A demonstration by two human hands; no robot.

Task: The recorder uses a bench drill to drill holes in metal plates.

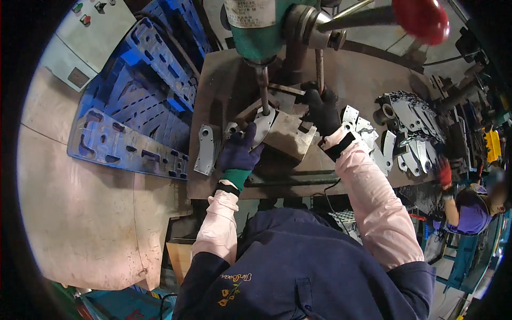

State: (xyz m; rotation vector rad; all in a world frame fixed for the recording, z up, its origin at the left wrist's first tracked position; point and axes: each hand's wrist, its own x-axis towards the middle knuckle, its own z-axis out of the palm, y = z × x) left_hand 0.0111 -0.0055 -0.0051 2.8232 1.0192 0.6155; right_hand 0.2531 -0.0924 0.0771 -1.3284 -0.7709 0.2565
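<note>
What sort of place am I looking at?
Likely a metalworking shop: a green drill press over a workbench, flat metal parts heaped on its right side, and blue plastic pallets to the left.

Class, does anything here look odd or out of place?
Yes: the left hand wears a purple glove, the right hand a black one: mismatched. Silver metal parts at the right of the tabletop lie jumbled, overlapping.

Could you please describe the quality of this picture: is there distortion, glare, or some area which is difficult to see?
Head view: fisheye distortion, with black borders and the tan panel bending toward the left rim; head view: a glare spot on the red knob; head view: the right hand is so dark in its black glove that its fingers are hard to separate.
</note>
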